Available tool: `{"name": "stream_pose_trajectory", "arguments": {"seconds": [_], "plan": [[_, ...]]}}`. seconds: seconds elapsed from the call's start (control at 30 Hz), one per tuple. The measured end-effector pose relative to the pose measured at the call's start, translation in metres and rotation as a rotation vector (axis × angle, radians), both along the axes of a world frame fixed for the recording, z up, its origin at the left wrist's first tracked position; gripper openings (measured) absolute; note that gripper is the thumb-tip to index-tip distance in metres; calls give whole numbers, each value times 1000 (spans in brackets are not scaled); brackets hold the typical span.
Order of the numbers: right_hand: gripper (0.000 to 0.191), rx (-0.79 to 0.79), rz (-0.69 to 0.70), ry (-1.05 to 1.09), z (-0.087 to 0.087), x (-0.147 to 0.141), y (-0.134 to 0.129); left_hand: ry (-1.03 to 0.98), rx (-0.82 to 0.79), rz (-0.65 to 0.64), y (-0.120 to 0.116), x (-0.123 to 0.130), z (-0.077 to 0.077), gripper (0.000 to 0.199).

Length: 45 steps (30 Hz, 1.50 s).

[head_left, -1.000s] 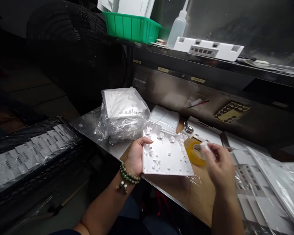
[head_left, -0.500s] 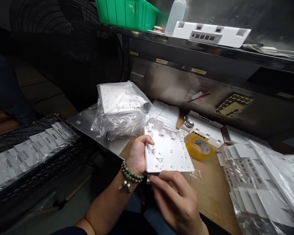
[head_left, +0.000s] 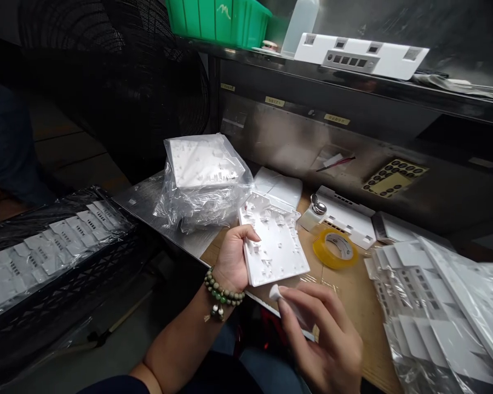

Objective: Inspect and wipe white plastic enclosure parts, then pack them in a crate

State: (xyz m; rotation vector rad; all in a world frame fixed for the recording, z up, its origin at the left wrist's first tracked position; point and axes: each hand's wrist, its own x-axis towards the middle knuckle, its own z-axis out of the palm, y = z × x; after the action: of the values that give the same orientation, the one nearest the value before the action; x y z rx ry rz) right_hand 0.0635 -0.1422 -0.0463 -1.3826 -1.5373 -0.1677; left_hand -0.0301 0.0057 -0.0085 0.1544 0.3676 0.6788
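Observation:
My left hand (head_left: pixel 233 257) grips a white plastic cover (head_left: pixel 277 246) by its left edge, thumb on top. The cover's inner side faces up, with small ribs, posts and clips showing. Just below its near edge, my right hand (head_left: pixel 324 334) pinches a small white piece (head_left: pixel 275 293) between thumb and fingers. Part of that piece is hidden by the fingers, and I cannot tell its kind. The right hand is apart from the cover. Beyond the cover lies a stack of similar covers in clear plastic bags (head_left: pixel 205 164).
A roll of yellow tape (head_left: pixel 322 254) lies on the brown board (head_left: pixel 353 306) beside white housings (head_left: pixel 345 210). Bagged white parts (head_left: pixel 427 295) are piled at right. A crate of bagged parts (head_left: pixel 66 290) stands left. Above, a shelf (head_left: pixel 263 59) carries a green bin (head_left: pixel 217 22). Behind is a fan (head_left: pixel 119 65).
My right hand has moved down and right, away from the cover's near edge, and the white piece now shows in its fingers. The cover has turned slightly and shifted left in my left hand.

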Motion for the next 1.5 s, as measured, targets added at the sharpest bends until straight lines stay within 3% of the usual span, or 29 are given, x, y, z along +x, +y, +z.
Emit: {"name": "stream_pose_trajectory", "arguments": {"seconds": [0.23, 0.37, 0.57, 0.73, 0.93, 1.17, 1.5], "plan": [[26, 109, -69, 2, -3, -16, 9, 32, 88, 261, -13, 14, 9, 82], [24, 124, -144, -24, -12, -8, 6, 7, 79, 355, -9, 14, 7, 83], [25, 116, -247, 50, -11, 0, 1, -45, 7, 255, -3, 10, 7, 83], [29, 148, -150, 45, -8, -12, 8, -11, -38, 264, -1, 11, 7, 81], [19, 116, -302, 143, -16, 1, 7, -101, 45, 384, 7, 5, 4, 84], [17, 224, -351, 274, -4, 15, 3, -51, 15, 357, 11, -6, 11, 88], [23, 86, -164, 204, 0, -6, 2, -66, 112, 312, 4, -8, 15, 87]]}}
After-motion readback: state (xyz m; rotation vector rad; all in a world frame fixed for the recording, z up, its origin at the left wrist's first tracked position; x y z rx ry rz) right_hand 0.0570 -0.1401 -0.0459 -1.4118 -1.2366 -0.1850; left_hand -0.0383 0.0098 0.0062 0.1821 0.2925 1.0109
